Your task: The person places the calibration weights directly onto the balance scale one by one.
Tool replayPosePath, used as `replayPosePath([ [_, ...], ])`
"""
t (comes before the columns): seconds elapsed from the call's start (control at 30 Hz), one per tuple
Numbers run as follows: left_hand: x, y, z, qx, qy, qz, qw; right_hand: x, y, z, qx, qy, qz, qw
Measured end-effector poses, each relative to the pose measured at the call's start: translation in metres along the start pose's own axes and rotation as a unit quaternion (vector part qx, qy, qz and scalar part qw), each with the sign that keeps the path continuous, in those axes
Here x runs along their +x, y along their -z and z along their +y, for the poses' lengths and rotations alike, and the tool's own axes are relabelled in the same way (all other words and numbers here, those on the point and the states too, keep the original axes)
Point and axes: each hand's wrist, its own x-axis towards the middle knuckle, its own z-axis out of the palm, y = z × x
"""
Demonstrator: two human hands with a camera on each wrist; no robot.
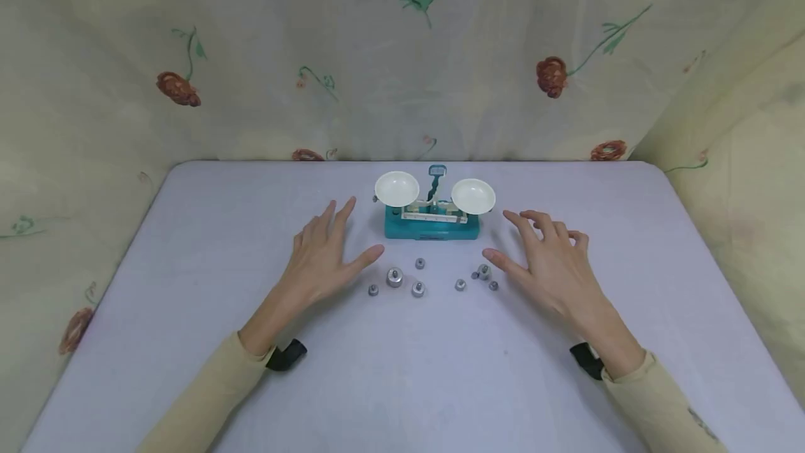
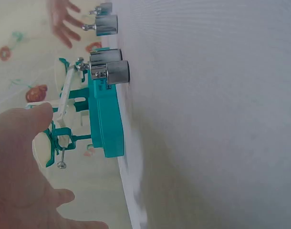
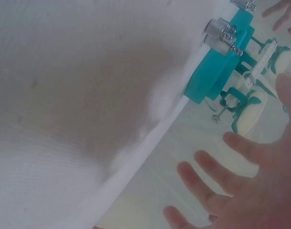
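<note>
So I'm standing here and, going by the head view, there's a teal-based plastic balance scale (image 1: 431, 231) with two round white pans (image 1: 474, 196), and in front of it a scatter of small silvery knobbed metal weights (image 1: 394, 277), all on a pale cloth-covered table (image 1: 402, 369). The left hand (image 1: 317, 261) hangs front-left of the scale, the right hand (image 1: 553, 264) front-right, both with fingers spread wide, gripping nothing. Left wrist view: thumb well apart from the other fingers, nothing held, a few weights lined up in front of the scale. Right wrist view, same deal: fingers fanned, nothing held, weights in front of the scale's teal base. I'd call this the poised stage, tbh, with nothing picked up. If a weight is next, imo it calls for closing thumb and finger neatly on one knob without nudging the neighbours or the scale.
</note>
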Motion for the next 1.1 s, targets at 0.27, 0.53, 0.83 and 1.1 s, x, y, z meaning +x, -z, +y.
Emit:
replayPosePath([
  [0.27, 0.004, 0.001, 0.01, -0.037, 0.01, 0.002, 0.9993, -0.003, 0.0, -0.002, 0.006, 0.007, -0.035, 0.999],
  [0.53, 0.012, -0.003, 0.01, -0.104, 0.004, -0.021, 0.9943, -0.004, 0.0, -0.008, 0.027, 0.018, -0.08, 0.996],
  [0.83, 0.027, -0.006, 0.007, -0.185, 0.001, -0.022, 0.9824, -0.007, -0.004, -0.014, 0.024, 0.062, -0.089, 0.994],
  [1.1, 0.037, -0.011, 0.008, -0.208, 0.007, -0.025, 0.9779, -0.009, -0.007, -0.018, 0.017, 0.07, -0.087, 0.994],
])
